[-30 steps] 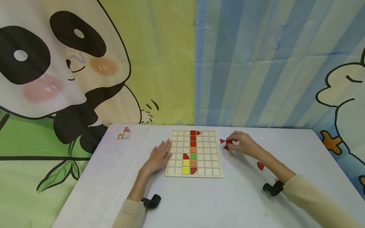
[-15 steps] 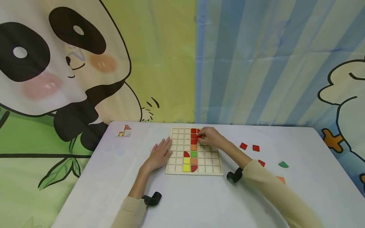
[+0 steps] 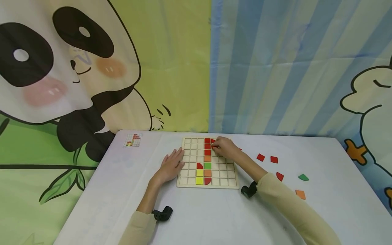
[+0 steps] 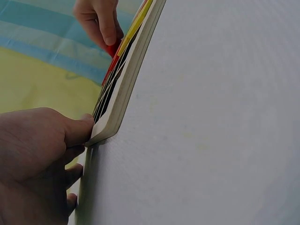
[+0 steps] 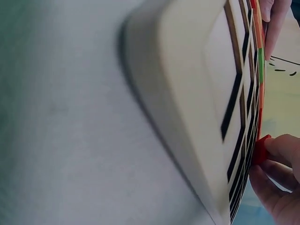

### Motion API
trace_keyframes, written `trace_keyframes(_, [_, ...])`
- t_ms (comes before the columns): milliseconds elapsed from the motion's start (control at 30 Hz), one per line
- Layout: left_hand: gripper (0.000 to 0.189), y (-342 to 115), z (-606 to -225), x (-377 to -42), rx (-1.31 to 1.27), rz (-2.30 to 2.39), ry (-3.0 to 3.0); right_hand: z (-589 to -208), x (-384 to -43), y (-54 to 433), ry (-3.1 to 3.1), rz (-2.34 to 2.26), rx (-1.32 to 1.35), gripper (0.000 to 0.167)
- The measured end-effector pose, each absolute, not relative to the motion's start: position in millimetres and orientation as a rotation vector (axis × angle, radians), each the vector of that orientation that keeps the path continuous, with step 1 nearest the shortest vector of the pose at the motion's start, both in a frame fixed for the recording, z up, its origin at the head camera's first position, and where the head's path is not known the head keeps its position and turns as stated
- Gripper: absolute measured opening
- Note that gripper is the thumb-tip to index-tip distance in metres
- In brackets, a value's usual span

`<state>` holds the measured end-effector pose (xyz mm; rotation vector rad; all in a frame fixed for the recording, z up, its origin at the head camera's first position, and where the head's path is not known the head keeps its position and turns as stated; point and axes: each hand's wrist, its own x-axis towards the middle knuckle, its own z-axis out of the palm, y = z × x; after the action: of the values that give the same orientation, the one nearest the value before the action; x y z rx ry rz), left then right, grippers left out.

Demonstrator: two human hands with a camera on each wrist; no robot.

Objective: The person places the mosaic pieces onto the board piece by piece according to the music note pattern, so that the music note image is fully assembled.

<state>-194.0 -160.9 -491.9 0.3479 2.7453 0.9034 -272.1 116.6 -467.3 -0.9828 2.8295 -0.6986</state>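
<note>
A wooden grid board (image 3: 225, 183) lies on the table with a column of red, orange and green tiles set in it. Yellow squares and red rounded pieces sit at its lower left. Between thumb and fingers my right hand (image 3: 226, 147) pinches a red tile (image 5: 260, 150) at the upper part of the board, right of the red squares (image 3: 207, 146); its outline is mostly hidden. My left hand (image 3: 172, 164) rests along the board's left edge with fingers extended, and in the left wrist view its thumb (image 4: 77, 131) lies at the board's corner.
Right of the board lie red squares (image 3: 274, 159), a red rounded piece (image 3: 280, 176), a green rounded piece (image 3: 303, 177) and an orange square (image 3: 300, 194). A small pattern card (image 3: 132, 140) lies at the back left. A printed curtain (image 3: 180, 68) hangs behind the table.
My right hand has moved left from the loose red pieces to the board, carrying a red tile; over the last half second it barely moves. My left hand stays at the board's edge.
</note>
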Motion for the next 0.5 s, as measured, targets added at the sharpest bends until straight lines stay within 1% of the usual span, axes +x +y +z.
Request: trace_keyframes(500, [0.059, -160.7, -494.7, -194.3, 0.353, 0.873, 2.760, -466.7, -274.0, 115.6, 2.860, -0.686, -0.979, 0.016])
